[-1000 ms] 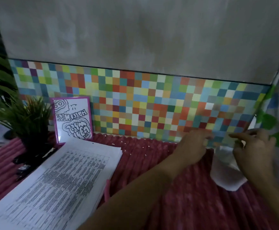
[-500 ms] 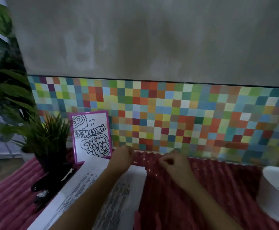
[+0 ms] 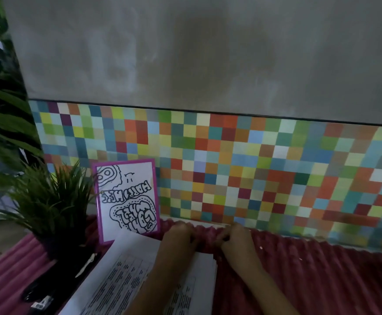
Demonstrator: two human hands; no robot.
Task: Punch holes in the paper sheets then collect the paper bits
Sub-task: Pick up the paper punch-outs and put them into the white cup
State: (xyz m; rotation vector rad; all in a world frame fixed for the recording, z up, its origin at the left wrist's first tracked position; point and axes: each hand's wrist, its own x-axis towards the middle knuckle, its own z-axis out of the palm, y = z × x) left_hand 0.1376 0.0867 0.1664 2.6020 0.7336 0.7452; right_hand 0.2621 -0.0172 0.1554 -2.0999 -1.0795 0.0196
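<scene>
A stack of printed paper sheets (image 3: 126, 276) lies on the red ribbed cloth (image 3: 322, 280) at lower centre. My left hand (image 3: 178, 235) rests just past the stack's far edge with fingers curled under, so what it holds is hidden. Close on its right, my right hand (image 3: 235, 241) pinches thumb and fingertips together down on the cloth. A few tiny white paper bits (image 3: 261, 247) lie loose on the cloth to the right of my hands. Both forearms cross over the stack and the cloth.
A pink-framed drawing (image 3: 127, 198) leans on the multicoloured tiled wall (image 3: 253, 167) right behind my left hand. A small potted plant (image 3: 49, 201) stands at the left, with dark tools (image 3: 49, 289) lying in front of it.
Both hands left the white cup at the right and came to the cloth's far edge beside the paper stack. The view swung left, and the cup is out of frame.
</scene>
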